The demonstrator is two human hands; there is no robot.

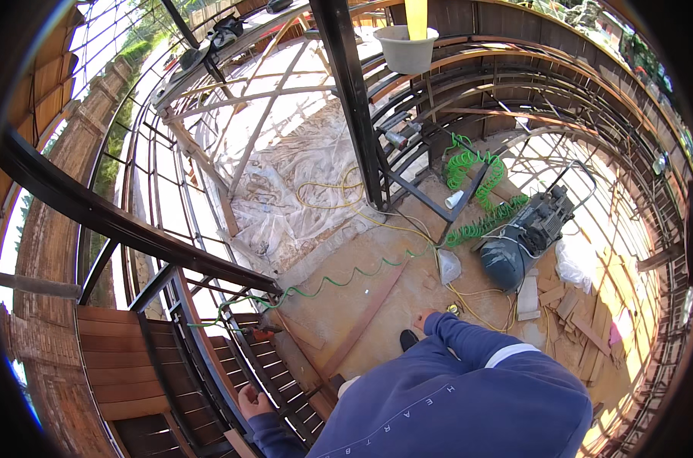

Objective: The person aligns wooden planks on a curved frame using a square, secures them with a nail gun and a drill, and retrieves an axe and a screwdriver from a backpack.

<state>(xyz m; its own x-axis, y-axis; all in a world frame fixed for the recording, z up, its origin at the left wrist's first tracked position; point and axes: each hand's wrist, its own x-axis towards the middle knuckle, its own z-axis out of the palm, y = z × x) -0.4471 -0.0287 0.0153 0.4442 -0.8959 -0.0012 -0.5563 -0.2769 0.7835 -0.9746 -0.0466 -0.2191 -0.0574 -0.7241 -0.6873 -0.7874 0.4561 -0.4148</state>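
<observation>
My left hand is low on the left beside the dark metal bars and wooden slats, its fingers loosely bent and apart, with nothing visible in them. Whether it touches a bar I cannot tell. In front of my body, my right hand hangs over the dusty floor, small in view, its fingers partly spread and no object showing in them. A small round yellow-and-black thing lies on the floor to its right. Farther left, a red-and-black tool rests by the slats, close to a thin green coiled hose.
A dark air compressor stands at right, with a bright green coiled hose beside it. Scrap wood pieces and a white bag lie nearby. A black post rises ahead; a long board and yellow cord cross the floor.
</observation>
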